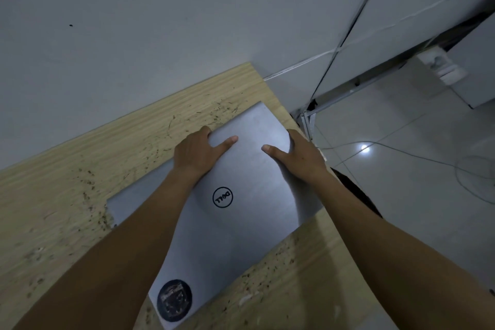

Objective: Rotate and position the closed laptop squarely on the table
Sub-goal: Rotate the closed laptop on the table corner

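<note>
Mid-rotation step: left hand and right hand are gripping the far end of the closed Dell laptop, fingers wrapping its side edges, while it is lying skewed on the wooden surface near the right edge, needing a turn to square up

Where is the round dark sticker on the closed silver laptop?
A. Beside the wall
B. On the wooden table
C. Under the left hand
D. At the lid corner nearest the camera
D: the round dark sticker sits on the closed silver laptop at its near corner, far from both hands.
</note>
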